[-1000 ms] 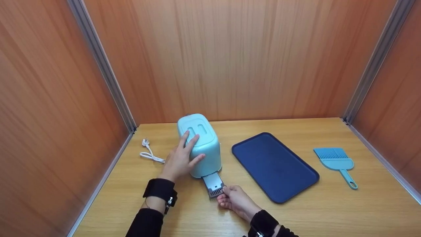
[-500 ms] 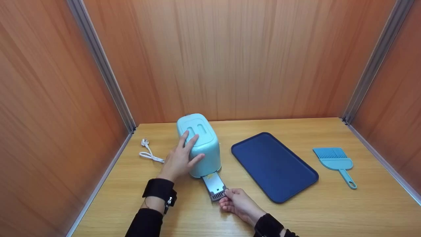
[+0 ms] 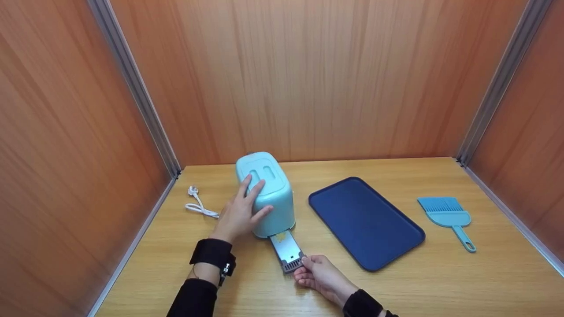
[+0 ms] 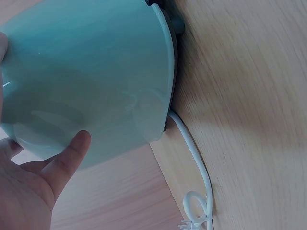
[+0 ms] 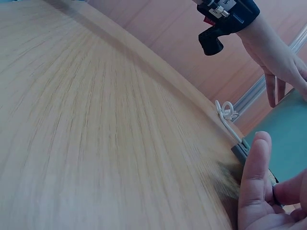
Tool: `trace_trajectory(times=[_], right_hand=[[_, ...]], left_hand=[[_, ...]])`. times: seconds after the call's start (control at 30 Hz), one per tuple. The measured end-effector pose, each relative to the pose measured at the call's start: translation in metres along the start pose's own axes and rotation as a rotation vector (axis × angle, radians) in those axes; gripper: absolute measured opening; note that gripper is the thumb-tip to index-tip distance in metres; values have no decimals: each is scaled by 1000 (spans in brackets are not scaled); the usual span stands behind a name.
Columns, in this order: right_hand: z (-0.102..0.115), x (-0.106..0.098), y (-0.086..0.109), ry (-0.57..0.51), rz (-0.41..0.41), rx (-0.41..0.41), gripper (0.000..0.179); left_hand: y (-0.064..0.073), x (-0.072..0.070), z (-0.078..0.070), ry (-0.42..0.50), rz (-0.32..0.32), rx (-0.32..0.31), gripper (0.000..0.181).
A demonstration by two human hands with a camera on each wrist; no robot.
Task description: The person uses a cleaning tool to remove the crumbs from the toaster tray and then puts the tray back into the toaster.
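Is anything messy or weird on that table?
Yes, yellow bits lie on the metal tray sticking out of the blue toaster, right by its base. They look like spilled crumbs on shiny metal. Nothing looks broken.

Soft, diffuse light with faint shadows.

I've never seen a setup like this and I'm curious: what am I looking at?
There is no robot here, just a person. One picture comes from a camera worn on the head; the other two come from cameras on each wrist. The left hand rests on a turquoise toaster-like appliance; the right hand pinches the end of a drawer sticking out at its base. A dark blue tray, a light-blue brush and a white cord lie on the wooden table.
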State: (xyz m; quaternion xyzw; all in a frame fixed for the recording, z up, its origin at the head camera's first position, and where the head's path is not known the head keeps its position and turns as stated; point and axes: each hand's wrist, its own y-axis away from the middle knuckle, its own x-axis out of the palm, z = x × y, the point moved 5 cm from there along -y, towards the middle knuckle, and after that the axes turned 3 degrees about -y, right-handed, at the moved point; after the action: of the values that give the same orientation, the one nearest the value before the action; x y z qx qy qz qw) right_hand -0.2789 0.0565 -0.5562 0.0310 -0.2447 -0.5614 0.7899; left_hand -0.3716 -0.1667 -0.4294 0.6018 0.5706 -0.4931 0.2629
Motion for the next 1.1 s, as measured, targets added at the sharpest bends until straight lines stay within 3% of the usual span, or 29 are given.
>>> trace_trajectory(times=[0.37, 1.1], right_hand=[[-5, 0, 4, 18, 8, 16, 20], [-6, -6, 19, 15, 19, 57, 18]], left_hand=[[3, -4, 3, -35, -33, 20, 80], [1, -4, 4, -14, -2, 5, 81]])
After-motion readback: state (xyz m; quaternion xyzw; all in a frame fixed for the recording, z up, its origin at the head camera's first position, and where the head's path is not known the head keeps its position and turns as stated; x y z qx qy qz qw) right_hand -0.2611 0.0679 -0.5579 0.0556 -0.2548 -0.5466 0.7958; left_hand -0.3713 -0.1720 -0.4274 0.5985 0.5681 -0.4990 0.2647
